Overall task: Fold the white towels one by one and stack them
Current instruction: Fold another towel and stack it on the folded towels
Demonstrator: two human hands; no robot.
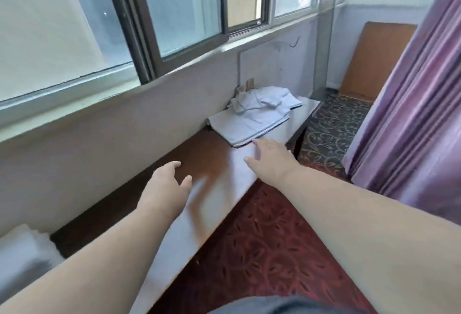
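Note:
A pile of white towels (257,114) lies at the far end of a long dark wooden table (214,164), against the wall. The lower ones lie flat with dark edge stripes; crumpled ones sit on top. My right hand (270,157) is stretched out with straight fingers, its fingertips at the near edge of the pile, holding nothing. My left hand (169,181) hovers over the bare table with relaxed fingers, well short of the pile. At the bottom left a white stack of folded towels (23,256) shows blurred on the near end of the table.
A wall with a window sill (154,89) runs along the table's left side. Patterned red carpet (269,246) lies to the right, a purple curtain (411,119) hangs at the far right, and a wooden board (374,56) leans in the far corner.

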